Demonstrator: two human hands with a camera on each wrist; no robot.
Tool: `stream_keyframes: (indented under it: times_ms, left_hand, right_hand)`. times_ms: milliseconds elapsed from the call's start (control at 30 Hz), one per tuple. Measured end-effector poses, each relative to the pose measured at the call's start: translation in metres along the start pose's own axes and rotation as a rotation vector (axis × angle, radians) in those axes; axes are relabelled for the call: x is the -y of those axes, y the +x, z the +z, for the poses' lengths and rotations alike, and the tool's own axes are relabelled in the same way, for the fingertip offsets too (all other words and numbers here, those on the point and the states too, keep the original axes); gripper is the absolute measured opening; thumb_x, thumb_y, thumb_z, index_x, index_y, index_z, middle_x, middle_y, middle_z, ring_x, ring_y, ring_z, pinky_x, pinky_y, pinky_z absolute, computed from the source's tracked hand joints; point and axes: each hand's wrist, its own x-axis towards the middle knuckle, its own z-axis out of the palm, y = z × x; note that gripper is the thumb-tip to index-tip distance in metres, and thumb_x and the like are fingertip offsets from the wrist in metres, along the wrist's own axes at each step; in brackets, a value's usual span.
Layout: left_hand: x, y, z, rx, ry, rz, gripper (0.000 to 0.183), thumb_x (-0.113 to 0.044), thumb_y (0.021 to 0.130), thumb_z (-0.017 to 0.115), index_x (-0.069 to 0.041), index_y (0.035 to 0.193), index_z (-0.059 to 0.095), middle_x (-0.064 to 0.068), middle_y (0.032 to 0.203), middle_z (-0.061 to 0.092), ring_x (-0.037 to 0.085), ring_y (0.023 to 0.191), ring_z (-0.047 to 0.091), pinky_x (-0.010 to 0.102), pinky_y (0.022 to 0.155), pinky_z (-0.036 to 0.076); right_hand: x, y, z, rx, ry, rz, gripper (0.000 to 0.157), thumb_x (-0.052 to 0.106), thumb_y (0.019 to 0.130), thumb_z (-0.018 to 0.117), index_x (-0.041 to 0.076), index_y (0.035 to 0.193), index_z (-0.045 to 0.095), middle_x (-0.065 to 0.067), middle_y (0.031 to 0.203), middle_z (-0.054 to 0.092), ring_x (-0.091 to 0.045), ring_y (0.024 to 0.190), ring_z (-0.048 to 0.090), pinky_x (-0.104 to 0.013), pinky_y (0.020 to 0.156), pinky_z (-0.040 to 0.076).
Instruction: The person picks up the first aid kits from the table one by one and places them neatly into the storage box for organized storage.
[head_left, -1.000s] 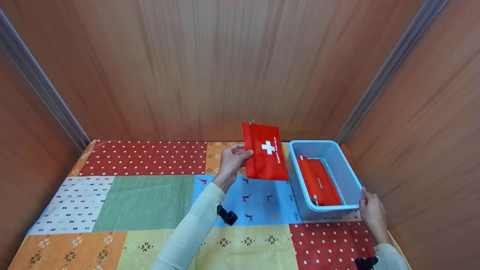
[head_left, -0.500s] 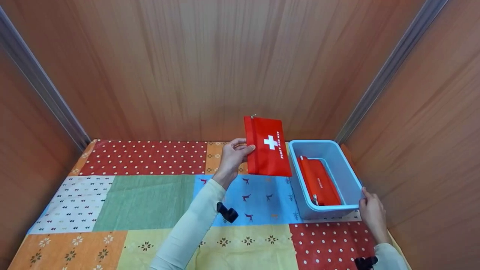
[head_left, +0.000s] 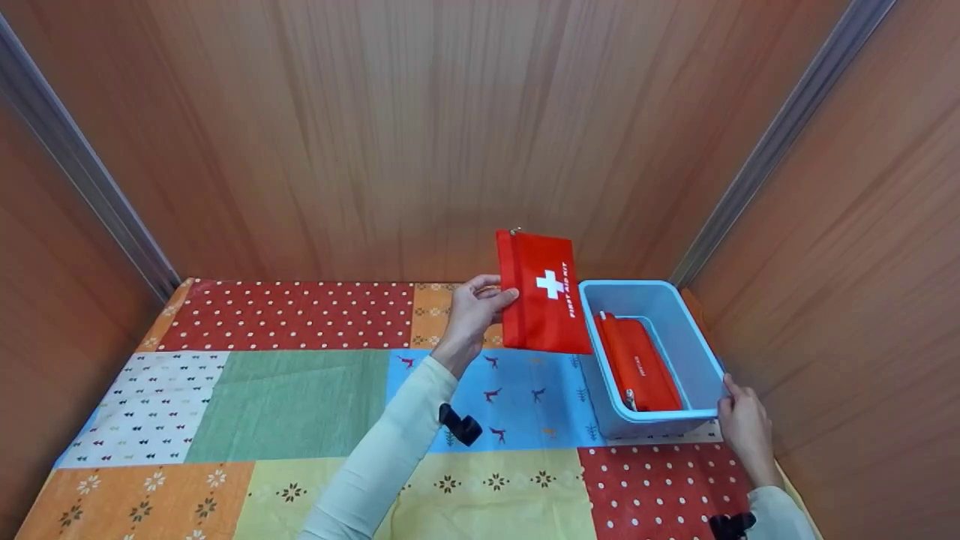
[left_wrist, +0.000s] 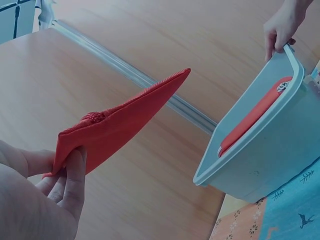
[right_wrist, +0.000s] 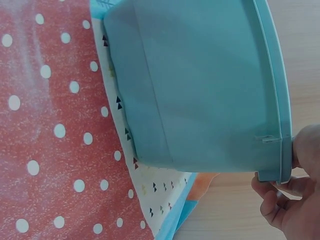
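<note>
My left hand (head_left: pixel 474 311) pinches the zipped edge of a red first aid pouch (head_left: pixel 541 322) between thumb and fingers. Its white cross and lettering face the head camera, and it hangs in the air just left of a light blue plastic bin (head_left: pixel 691 352). In the left wrist view the pouch (left_wrist: pixel 120 132) appears nearly edge-on, tilted upward. Inside the bin lies a second red pouch (head_left: pixel 637 364) with a zip along its side. My right hand (head_left: pixel 746 427) grips the bin's near right rim corner, thumb and fingers round the lip in the right wrist view.
A patchwork-patterned cloth (head_left: pixel 300 405) covers the table. Wood-grain panels (head_left: pixel 420 135) rise at the back and both sides, and the right one stands close to the bin and right hand. Black camera mounts (head_left: pixel 460 424) sit on both wrists.
My left hand has moved the pouch slightly up and to the right, so its edge now overlaps the bin's left rim in the head view. The right hand and bin stay put.
</note>
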Motion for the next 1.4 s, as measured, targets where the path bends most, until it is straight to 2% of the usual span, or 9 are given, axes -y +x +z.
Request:
stream_keyframes:
  times_ms: [533,833,1200,1400]
  left_hand:
    - [0.01,-0.001,0.018,0.027,0.012,-0.003,0.039,-0.017,0.085,0.076,-0.006,0.12,0.062,0.012,0.119,0.069,0.026,0.095,0.072,0.043,0.083,0.059]
    - [0.018,-0.001,0.033,0.049,-0.017,-0.007,0.037,-0.014,0.085,0.076,-0.006,0.119,0.062,0.011,0.115,0.07,0.025,0.094,0.072,0.04,0.08,0.06]
    - [0.026,-0.002,0.051,0.064,-0.009,-0.033,0.04,-0.015,0.084,0.077,-0.007,0.119,0.063,0.009,0.113,0.071,0.024,0.092,0.072,0.038,0.078,0.06]
    - [0.03,-0.001,0.058,0.061,0.001,-0.064,0.036,-0.016,0.083,0.078,-0.01,0.116,0.064,0.007,0.112,0.071,0.022,0.092,0.072,0.037,0.078,0.06]
  right_hand:
    - [0.002,0.001,-0.002,0.037,0.0,0.019,0.046,0.006,0.1,0.043,-0.008,0.143,0.037,-0.036,0.115,0.05,-0.051,0.097,0.055,-0.06,0.079,0.048]
    - [0.0,-0.001,-0.001,0.011,0.006,0.0,0.048,0.002,0.098,0.045,-0.006,0.144,0.036,-0.037,0.118,0.051,-0.051,0.099,0.055,-0.061,0.084,0.048]
    - [-0.001,0.0,-0.002,-0.014,0.019,-0.012,0.046,0.003,0.098,0.044,-0.007,0.142,0.04,-0.036,0.114,0.053,-0.049,0.094,0.056,-0.06,0.079,0.047]
    - [0.0,-0.001,-0.002,0.011,0.025,0.009,0.046,0.004,0.099,0.044,-0.007,0.143,0.038,-0.036,0.117,0.052,-0.05,0.099,0.056,-0.061,0.084,0.048]
